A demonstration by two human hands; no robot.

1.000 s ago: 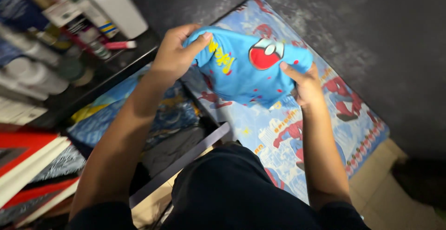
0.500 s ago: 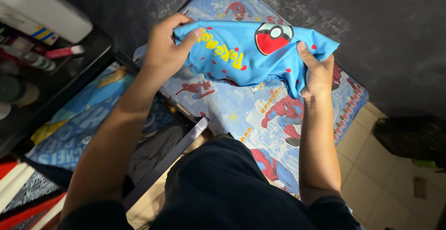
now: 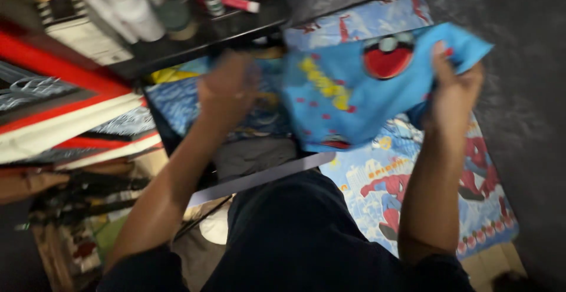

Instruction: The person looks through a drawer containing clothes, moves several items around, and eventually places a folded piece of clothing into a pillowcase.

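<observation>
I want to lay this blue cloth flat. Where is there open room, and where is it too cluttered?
Open: the printed mattress, between the blue cloth and the dark wall. Crowded: the black shelf of bottles, and stacked boards.

Motion blur smears the left hand [image 3: 227,91], so its grip on the blue cloth [image 3: 354,100] can't be made out. The cloth's yellow print is a smudge. The cloth covers part of the patterned mattress [image 3: 413,180]. Bottles on the black shelf [image 3: 236,23] are cut off by the top edge.
</observation>
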